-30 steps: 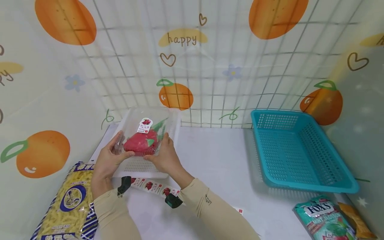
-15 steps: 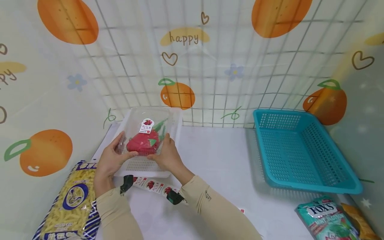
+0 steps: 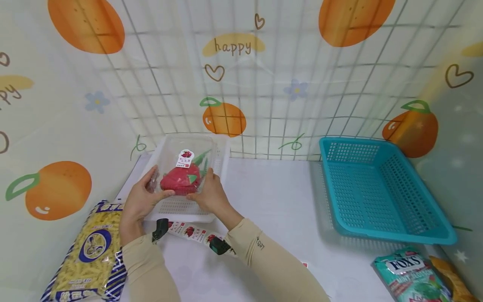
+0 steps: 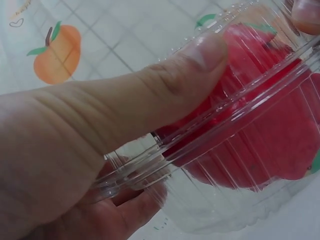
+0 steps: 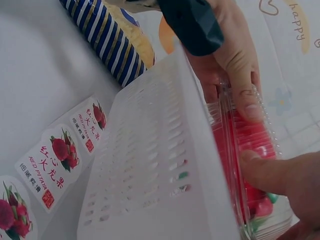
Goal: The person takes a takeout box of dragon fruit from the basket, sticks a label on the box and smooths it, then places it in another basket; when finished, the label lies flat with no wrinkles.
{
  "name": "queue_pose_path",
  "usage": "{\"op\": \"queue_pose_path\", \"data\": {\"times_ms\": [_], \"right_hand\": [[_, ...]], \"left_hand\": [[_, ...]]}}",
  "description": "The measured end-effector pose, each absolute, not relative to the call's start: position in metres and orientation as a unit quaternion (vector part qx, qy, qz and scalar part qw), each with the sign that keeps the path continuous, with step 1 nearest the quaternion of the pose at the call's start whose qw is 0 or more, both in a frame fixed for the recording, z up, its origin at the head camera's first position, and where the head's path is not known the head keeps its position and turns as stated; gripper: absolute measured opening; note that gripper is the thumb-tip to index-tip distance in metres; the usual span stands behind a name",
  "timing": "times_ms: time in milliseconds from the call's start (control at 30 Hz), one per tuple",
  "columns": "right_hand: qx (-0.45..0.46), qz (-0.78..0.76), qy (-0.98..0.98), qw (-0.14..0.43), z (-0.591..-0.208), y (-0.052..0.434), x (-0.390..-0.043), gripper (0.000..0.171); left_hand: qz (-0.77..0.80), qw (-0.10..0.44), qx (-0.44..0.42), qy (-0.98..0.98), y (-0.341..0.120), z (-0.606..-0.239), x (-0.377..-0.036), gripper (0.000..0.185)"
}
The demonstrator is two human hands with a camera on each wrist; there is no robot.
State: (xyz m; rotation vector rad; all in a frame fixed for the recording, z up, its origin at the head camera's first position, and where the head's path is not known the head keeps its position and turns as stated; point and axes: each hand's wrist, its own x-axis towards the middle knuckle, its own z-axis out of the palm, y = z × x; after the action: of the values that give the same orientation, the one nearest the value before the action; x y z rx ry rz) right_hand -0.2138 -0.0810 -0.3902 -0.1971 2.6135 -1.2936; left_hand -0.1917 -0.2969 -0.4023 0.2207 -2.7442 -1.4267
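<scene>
Left of frame centre, the left hand (image 3: pixel 141 201) and right hand (image 3: pixel 209 197) gripped a clear clamshell (image 3: pixel 185 167), its long axis running toward the back wall.

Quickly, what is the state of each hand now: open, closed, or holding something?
Left hand: holds the clear clamshell box, thumb on its lid.
Right hand: holds the same box from the other side.

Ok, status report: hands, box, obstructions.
Left hand and right hand both grip the clear clamshell box, red fruit inside. Box held over the white basket. Nothing blocking.
</scene>
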Motion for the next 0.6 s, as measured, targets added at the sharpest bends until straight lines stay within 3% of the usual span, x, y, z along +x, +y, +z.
{"op": "queue_pose_path", "data": {"times_ms": [600], "right_hand": [[-0.065,-0.406,0.905,0.106,-0.3926,-0.0875,-0.2164,0.103]], "left_hand": [[-0.408,0.003,0.078,-0.910,-0.2966,-0.4009,-0.1940,0.122]]}}
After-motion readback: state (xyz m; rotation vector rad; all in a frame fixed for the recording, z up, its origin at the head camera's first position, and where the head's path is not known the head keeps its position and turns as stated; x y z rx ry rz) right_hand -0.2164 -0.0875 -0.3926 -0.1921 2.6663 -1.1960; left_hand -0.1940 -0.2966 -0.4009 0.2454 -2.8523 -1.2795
